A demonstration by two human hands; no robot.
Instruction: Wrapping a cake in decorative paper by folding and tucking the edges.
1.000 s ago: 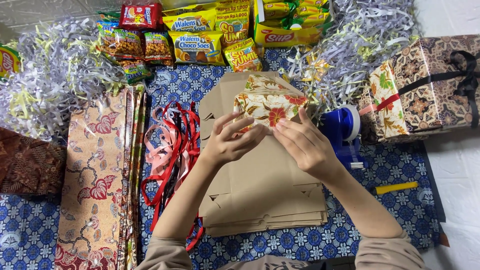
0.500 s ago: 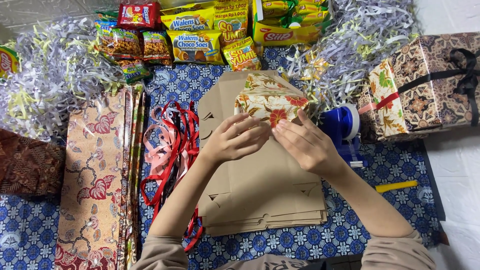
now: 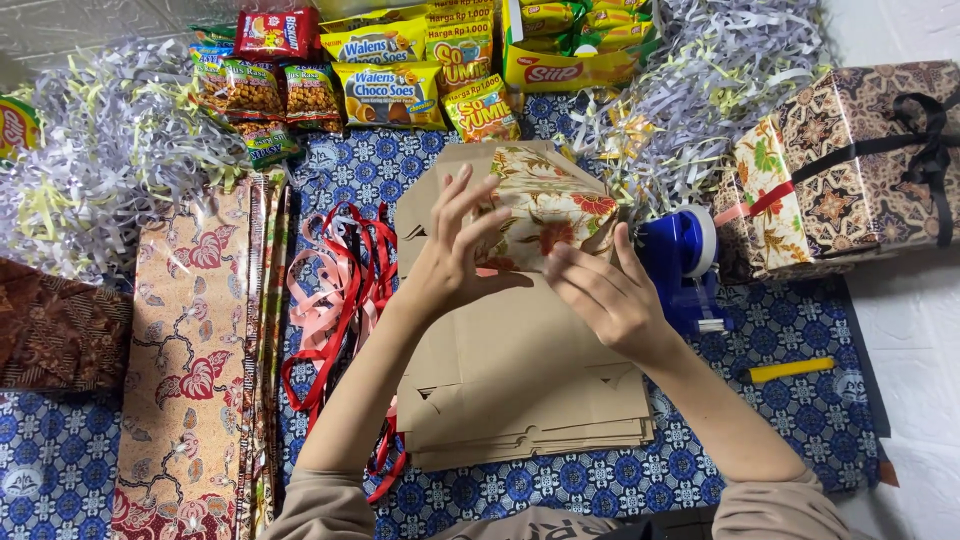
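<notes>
Both hands, left (image 3: 452, 262) and right (image 3: 604, 296), grasp the floral-wrapped box (image 3: 545, 208) between them.

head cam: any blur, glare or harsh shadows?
Head view: even, soft light, only faint shadows under the hands; left hand and right hand slightly soft, floral-wrapped box fairly sharp; mild glare on the snack packets; white floor at right nearly blown out.

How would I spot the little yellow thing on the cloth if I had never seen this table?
Start at the blue patterned cloth and look along its right side, below the wrapped boxes. Beside the right hand stands a blue tape dispenser; lower and further right lies the yellow cutter. It is the only slim, plain yellow stick lying flat, alone near the cloth's edge.
</notes>
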